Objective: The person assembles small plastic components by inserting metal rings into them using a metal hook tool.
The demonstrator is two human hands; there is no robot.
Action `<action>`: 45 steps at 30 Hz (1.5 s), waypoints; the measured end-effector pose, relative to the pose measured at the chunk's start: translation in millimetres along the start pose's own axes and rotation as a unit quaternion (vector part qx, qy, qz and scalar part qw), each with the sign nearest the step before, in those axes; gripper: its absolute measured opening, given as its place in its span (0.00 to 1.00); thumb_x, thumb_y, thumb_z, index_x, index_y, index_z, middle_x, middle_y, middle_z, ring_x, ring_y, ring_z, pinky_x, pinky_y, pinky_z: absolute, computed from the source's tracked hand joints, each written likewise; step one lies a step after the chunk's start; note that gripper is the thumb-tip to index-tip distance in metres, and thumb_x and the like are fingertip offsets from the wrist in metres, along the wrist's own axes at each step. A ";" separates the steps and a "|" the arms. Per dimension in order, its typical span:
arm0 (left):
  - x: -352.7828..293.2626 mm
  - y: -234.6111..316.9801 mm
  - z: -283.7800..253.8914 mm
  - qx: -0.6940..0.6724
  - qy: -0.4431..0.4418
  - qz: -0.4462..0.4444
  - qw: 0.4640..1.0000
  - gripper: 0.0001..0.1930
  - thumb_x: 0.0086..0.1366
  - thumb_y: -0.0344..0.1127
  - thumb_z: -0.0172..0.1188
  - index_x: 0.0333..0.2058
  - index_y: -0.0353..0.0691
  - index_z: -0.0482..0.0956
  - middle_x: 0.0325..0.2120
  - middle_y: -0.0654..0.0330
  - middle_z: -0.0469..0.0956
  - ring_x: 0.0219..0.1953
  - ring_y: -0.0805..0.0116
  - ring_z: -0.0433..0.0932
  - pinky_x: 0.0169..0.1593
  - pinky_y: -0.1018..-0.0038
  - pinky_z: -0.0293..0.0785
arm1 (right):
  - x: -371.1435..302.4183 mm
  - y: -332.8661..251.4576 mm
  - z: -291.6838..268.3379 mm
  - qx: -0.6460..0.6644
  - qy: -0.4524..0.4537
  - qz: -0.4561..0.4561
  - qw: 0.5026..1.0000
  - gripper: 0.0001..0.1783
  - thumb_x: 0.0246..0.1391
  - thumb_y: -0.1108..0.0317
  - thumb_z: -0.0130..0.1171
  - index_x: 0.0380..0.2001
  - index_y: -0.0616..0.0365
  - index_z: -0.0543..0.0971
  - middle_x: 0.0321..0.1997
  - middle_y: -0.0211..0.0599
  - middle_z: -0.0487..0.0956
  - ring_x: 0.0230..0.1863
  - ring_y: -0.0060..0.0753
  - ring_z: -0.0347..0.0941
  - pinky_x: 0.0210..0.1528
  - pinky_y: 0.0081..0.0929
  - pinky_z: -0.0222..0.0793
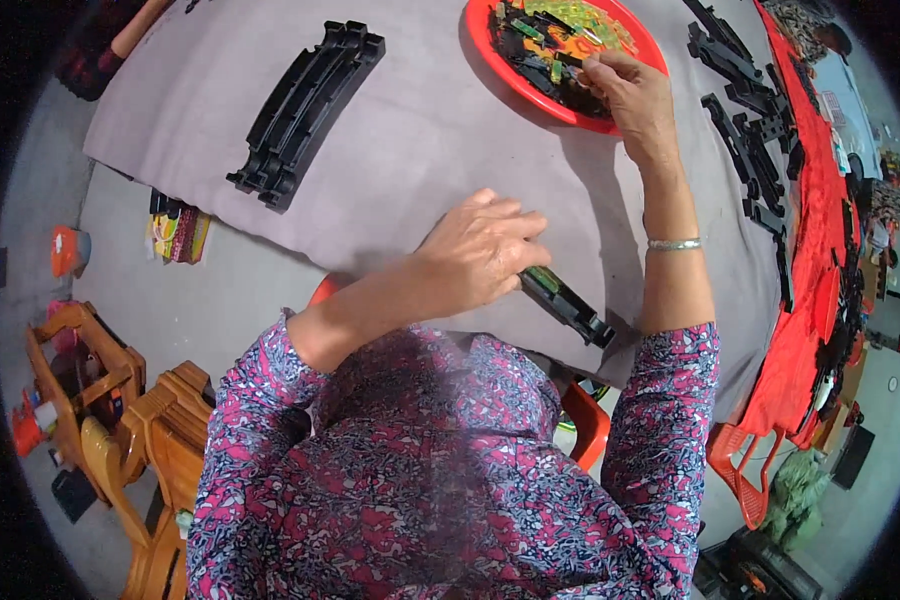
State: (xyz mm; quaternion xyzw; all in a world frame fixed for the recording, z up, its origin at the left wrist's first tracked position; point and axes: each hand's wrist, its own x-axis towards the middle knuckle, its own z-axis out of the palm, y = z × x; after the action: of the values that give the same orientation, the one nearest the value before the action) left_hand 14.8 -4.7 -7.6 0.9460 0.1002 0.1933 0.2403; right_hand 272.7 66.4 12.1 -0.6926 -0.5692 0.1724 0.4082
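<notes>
My left hand (482, 250) is closed round a long black plastic part (575, 312) just above the grey cloth. A green strip shows in the part beside my fingers, and its far end under my palm is hidden. Over the rim of a round red tray (485, 50), my right hand (632, 98) pinches a small dark piece (570, 60) between thumb and fingertips. In the tray lie small black pieces (555, 85) and yellow-green clear pieces (600, 28). To the left, a bundle of long black plastic parts (308, 110) rests on the cloth.
The grey cloth (410, 130) covers the table. More black parts (745, 150) lie along its right side, next to a red cloth (785, 340). Wooden chairs (170, 420) stand at lower left, and a red plastic chair (745, 475) at lower right. Another person's arm (135, 28) shows at upper left.
</notes>
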 end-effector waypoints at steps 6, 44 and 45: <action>-4.0 8.3 9.6 -0.068 0.004 -0.009 0.998 0.16 0.46 0.34 0.70 0.36 0.43 0.80 0.34 0.59 0.72 0.41 0.58 0.74 0.45 0.58 0.69 | -39.3 -23.0 -20.0 0.203 -0.042 0.126 0.970 0.14 0.56 0.62 0.63 0.35 0.63 0.83 0.29 0.24 0.80 0.29 0.15 0.70 0.32 0.17 0.66; -15.8 26.5 1.5 -0.145 0.037 -0.088 0.985 0.23 0.48 0.26 0.66 0.46 0.35 0.76 0.36 0.50 0.75 0.40 0.50 0.77 0.44 0.61 0.74 | -229.4 -73.7 -12.3 0.046 0.019 0.205 0.978 0.04 0.48 0.75 0.65 0.27 0.62 0.79 0.20 0.29 0.76 0.24 0.15 0.71 0.28 0.19 0.68; -15.8 26.2 1.2 -0.145 0.036 -0.089 0.985 0.24 0.47 0.26 0.66 0.47 0.35 0.76 0.36 0.50 0.76 0.41 0.50 0.77 0.45 0.62 0.75 | -228.9 -74.5 -11.5 0.038 0.028 0.208 0.977 0.05 0.48 0.75 0.65 0.27 0.62 0.78 0.19 0.30 0.76 0.23 0.15 0.72 0.28 0.20 0.68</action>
State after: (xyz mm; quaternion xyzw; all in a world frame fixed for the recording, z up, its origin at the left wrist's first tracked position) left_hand 3.6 -32.3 -0.7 0.8807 0.1630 0.2178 0.3877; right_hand 165.6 -149.1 24.1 -0.7844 -0.3942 0.2552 0.4053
